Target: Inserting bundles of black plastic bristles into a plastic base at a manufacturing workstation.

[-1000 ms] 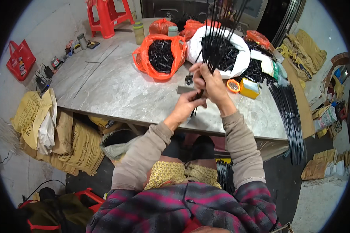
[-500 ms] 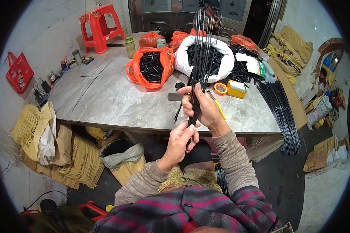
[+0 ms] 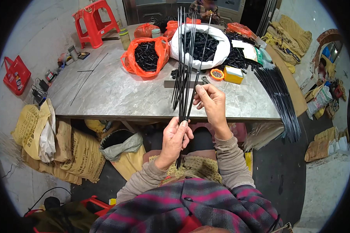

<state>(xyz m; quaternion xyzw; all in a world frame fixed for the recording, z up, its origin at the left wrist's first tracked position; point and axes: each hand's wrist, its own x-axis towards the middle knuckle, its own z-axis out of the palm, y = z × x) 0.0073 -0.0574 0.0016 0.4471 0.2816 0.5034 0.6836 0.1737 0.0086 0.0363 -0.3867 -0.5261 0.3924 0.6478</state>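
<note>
My left hand (image 3: 172,140) is closed round the lower part of a bundle of thin black rods (image 3: 185,73). They stand almost upright in front of me, fanned out a little at the top, and their lower ends stick out below the hand. At the bundle's right side, my right hand (image 3: 213,104) pinches between thumb and fingers a single rod (image 3: 202,58) that leans away from the others. Behind the rods, a flat grey bar (image 3: 170,84) lies on the table beside the dark head of a hand tool (image 3: 205,80), mostly hidden by my right hand.
On the grey table (image 3: 116,99) stand a red bag (image 3: 127,63) and a white sack (image 3: 224,50) of short black tubes. An orange dish (image 3: 211,76) and a yellow box (image 3: 233,75) sit right of them. More rods (image 3: 278,103) overhang the right edge. A person (image 3: 196,9) sits opposite.
My right hand has left the middle of the bundle and shifted right, now pinching one rod. The rods have spread apart, and the bundle shows lower ends beneath my left hand.
</note>
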